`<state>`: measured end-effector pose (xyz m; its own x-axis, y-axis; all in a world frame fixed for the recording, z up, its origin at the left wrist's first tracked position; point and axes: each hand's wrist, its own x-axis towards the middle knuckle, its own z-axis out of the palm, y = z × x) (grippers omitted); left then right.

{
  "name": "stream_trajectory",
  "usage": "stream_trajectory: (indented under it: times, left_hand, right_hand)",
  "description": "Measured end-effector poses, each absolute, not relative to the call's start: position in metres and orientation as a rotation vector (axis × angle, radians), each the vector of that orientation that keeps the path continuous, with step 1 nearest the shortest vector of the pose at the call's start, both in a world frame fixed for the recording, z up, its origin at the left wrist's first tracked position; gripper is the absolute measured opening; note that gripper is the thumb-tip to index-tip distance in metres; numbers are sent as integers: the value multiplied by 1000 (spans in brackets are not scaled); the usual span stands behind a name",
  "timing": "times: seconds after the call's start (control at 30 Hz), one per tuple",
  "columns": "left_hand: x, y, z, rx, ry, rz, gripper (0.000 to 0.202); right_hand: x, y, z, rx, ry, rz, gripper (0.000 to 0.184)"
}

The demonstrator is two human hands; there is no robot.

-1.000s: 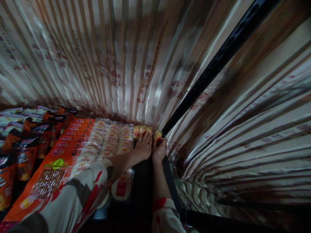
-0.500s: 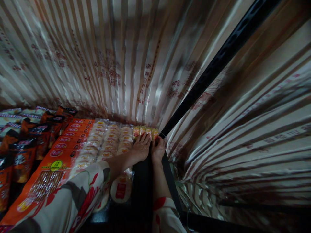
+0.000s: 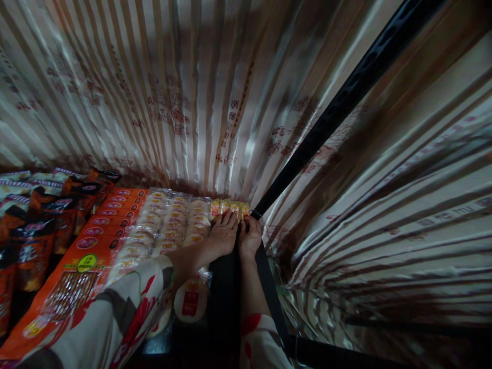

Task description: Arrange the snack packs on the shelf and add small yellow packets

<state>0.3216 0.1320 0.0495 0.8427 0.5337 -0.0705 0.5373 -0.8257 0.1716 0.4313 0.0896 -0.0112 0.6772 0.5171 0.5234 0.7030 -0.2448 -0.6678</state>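
Observation:
Several small yellow snack packets (image 3: 224,206) stand side by side in a short row at the back right corner of the dark shelf. My left hand (image 3: 224,237) lies over the front of this row, its fingers stretched out and touching the packets. Close beside it, my right hand (image 3: 250,238) has its fingers curled in at the rightmost yellow packet (image 3: 245,209). That packet's lower part is hidden behind the fingers. Just left of the row are columns of clear-wrapped round white crackers (image 3: 199,218), partly covered by my left arm.
Orange snack bags (image 3: 94,230) overlap in a column, with black-and-orange bags (image 3: 34,246) farther left. A black metal post (image 3: 326,120) slants up from the shelf corner. Pleated printed curtains (image 3: 184,92) hang behind and right. Bare dark shelf surface (image 3: 223,297) shows below my hands.
My hands stay almost in the same place at the yellow packets. The view has shifted very slightly.

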Motion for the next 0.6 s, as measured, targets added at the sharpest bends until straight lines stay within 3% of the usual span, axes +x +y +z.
stream_trajectory:
  times: [0.27,0.43,0.6]
  left_hand:
    - [323,131,51,2843,828,-61,63]
    - [322,130,56,2844,816,-51,63]
    - [322,130,53,2851,827,-62,63]
  right_hand:
    - [433,89,-11,-1875,-968,-225,31]
    - [434,90,-15,-1926,-966,-199,43]
    - [436,91,-21,-1898,-968,-205,41]
